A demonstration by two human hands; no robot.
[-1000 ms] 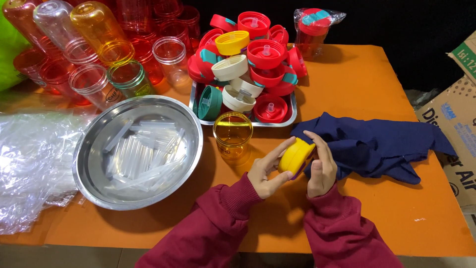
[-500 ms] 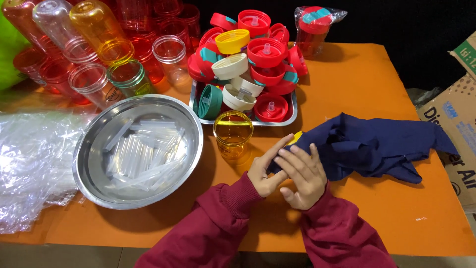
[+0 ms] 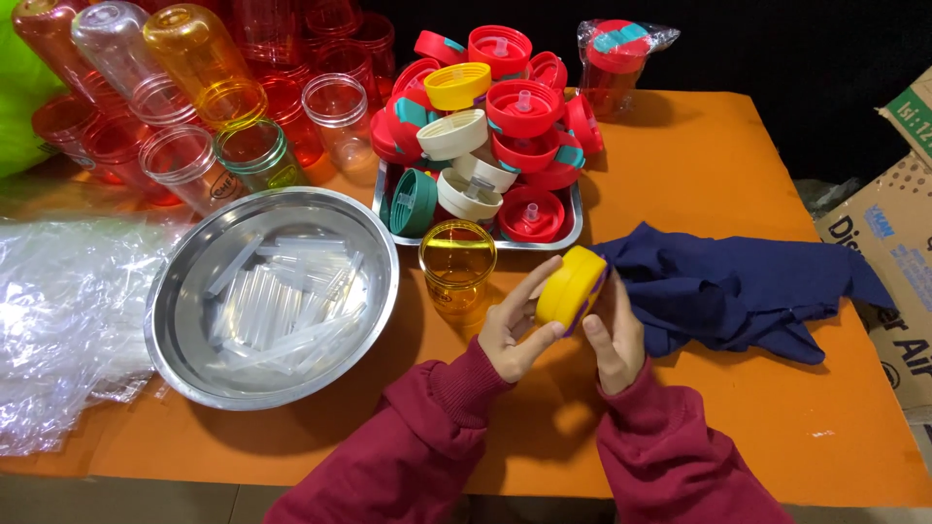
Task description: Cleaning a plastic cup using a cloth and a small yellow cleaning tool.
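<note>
A round yellow bottle lid [image 3: 571,288] is held on edge between both of my hands, low over the orange table [image 3: 728,175]. My left hand [image 3: 515,325] grips its left rim with thumb and fingers. My right hand [image 3: 612,335] presses against its right side, next to a dark blue cloth [image 3: 748,286]. A clear yellow bottle [image 3: 457,265] stands upright and uncapped just left of my left hand.
A steel tray [image 3: 573,228] piled with red, white, yellow and green lids sits behind the bottle. A steel bowl [image 3: 184,291] holds clear straws at the left. Several clear bottles lie at the back left, plastic wrap [image 3: 58,320] at far left, a cardboard box [image 3: 893,223] at right.
My right hand had covered the lid half a second ago; now it has drawn back and the lid shows again, turned on edge between both hands.
</note>
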